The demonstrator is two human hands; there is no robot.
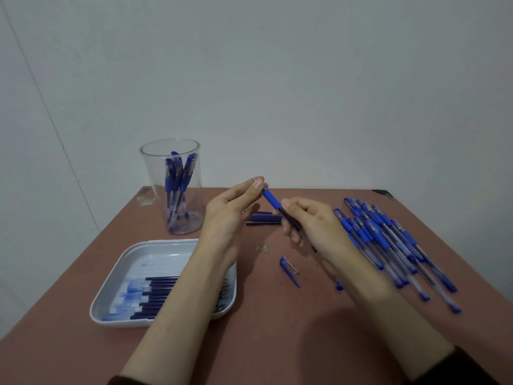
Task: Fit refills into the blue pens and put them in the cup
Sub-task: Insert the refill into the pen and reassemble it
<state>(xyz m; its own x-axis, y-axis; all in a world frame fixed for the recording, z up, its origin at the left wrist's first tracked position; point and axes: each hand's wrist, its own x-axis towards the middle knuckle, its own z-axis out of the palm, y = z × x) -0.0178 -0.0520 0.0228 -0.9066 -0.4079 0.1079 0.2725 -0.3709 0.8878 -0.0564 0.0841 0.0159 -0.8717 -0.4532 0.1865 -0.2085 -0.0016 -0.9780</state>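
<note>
Your right hand [319, 226] curls round the barrel of one pen [273, 202], fingers wrapped. Your left hand [233, 215] pinches the pen's far tip between thumb and forefinger, its other fingers loosely bent. The pen is held up off the bench [263, 343], mid-scene. Its long axis slants from near-right to far-left, with the blue grip end toward the left hand and the tail hidden in your right palm.

- Just behind the hands, a few dark refills [263, 218] lie flat and partly hidden.
- A loose blue cap [288, 269] lies on the bench near your right wrist.
- Left and near: a pale tray [155, 252] holds a row of refills [158, 295]; your left forearm crosses over its right side.
- Far left: a clear cup [155, 173] stands upright with several blue pens [177, 179] inside.
- Right: a pile of blue pens [388, 240] lies flat, partly behind your right forearm.
</note>
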